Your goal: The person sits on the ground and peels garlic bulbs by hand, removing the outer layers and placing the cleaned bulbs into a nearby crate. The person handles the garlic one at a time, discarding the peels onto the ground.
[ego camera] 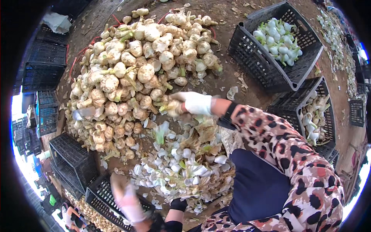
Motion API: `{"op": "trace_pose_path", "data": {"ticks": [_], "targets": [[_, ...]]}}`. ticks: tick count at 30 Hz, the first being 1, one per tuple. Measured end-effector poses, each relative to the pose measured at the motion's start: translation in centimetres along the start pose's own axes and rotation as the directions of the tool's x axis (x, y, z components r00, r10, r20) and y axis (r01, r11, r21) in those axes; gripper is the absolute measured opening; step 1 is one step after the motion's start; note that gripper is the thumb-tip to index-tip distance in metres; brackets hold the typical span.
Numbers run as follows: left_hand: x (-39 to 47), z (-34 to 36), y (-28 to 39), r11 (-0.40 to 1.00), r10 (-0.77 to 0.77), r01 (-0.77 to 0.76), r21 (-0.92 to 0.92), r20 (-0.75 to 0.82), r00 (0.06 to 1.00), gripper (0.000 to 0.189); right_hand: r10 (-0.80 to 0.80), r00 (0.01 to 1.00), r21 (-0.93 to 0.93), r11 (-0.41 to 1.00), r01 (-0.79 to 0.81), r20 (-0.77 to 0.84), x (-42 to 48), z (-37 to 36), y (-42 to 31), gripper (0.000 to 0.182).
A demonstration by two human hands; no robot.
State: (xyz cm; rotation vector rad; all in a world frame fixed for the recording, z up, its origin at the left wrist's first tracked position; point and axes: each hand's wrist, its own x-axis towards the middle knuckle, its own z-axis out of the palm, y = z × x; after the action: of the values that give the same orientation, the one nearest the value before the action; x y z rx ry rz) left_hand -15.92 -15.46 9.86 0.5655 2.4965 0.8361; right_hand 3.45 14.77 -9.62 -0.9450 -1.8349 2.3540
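A large heap of untrimmed garlic bulbs with dirty skins covers the ground before me. My right hand, in a white glove, reaches in from the right and grips a garlic bulb at the heap's near edge; motion blurs both. Lower left, my left hand, wrapped in white and strongly blurred, hangs by the rim of a black plastic crate; its fingers cannot be made out, nor anything in them. Between the hands lies a spread of peeled garlic skins, white and brown.
Peeled white bulbs lie in a black crate at upper right; another crate below it holds more garlic. Stacked crates stand at left. A pale, blurred strip lies on the heap. Another person is at lower left.
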Motion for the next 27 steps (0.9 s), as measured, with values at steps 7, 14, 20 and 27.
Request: {"op": "trace_pose_path", "data": {"ticks": [7,14,20,27], "targets": [[-2.7,16.6,5.6,0.732,0.137,0.237,-0.639,0.479,0.867,0.09,0.135,0.93,0.246,0.942,-0.227,0.343,-10.6,2.3,-7.4,0.072],[-3.1,17.9,5.7,0.913,0.388,-0.349,-0.209,0.183,0.904,0.078,-0.07,0.994,0.047,0.997,0.066,0.082,-10.7,3.4,-5.6,0.04],[-3.5,16.4,6.3,0.867,0.487,-0.498,0.003,0.204,0.849,0.087,-0.018,0.992,0.278,0.961,-0.017,0.123,-12.0,3.1,-6.0,0.036],[-3.2,16.0,7.9,0.641,0.129,0.35,-0.683,0.545,0.829,0.083,-0.057,0.997,-0.021,0.998,0.059,0.049,-11.5,1.5,-3.1,0.031]]}}
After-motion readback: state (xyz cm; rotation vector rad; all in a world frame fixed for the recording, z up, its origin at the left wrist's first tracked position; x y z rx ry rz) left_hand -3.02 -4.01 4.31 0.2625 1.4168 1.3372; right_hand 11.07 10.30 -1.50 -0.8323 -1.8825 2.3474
